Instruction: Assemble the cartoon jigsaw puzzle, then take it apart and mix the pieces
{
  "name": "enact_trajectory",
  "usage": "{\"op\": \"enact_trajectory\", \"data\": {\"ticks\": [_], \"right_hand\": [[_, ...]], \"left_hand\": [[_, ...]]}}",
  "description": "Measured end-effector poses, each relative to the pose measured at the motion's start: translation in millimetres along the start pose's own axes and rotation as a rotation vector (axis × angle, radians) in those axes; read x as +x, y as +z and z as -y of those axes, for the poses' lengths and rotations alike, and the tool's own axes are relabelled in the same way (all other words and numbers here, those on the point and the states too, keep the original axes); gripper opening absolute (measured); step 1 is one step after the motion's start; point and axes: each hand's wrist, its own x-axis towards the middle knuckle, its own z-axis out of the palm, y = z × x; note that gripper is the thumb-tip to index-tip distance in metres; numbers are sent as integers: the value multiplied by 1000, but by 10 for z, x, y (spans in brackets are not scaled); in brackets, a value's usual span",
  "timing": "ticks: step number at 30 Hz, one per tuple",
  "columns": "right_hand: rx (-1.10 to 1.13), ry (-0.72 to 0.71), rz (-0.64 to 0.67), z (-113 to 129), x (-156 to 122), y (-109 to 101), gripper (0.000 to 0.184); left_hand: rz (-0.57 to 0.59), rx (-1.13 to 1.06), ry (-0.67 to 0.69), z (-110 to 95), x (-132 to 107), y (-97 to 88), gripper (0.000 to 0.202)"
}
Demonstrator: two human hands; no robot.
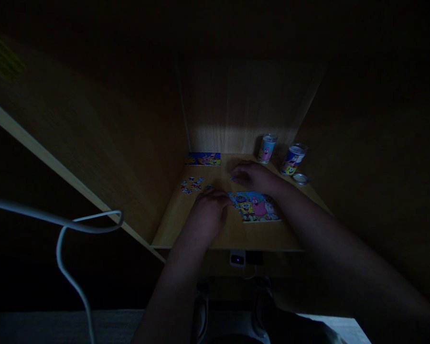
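Observation:
A partly joined cartoon jigsaw puzzle lies on a small wooden desk in dim light. My left hand rests on the desk at the puzzle's left edge, fingers curled; what they hold is hidden. My right hand hovers just behind the puzzle, fingers bent around a small blue piece at its fingertips. Several loose puzzle pieces lie scattered to the left of both hands.
A printed picture card leans at the back wall. Two cartoon tins stand at the back right, a round lid beside them. Wooden panels enclose the desk. A white cable hangs at left.

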Motion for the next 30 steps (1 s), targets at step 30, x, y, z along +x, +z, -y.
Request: {"op": "enact_trajectory", "data": {"ticks": [30], "right_hand": [[95,109,178,-9,-68,-95,20]], "left_hand": [[-13,18,5,-26,-16,14,30]]}}
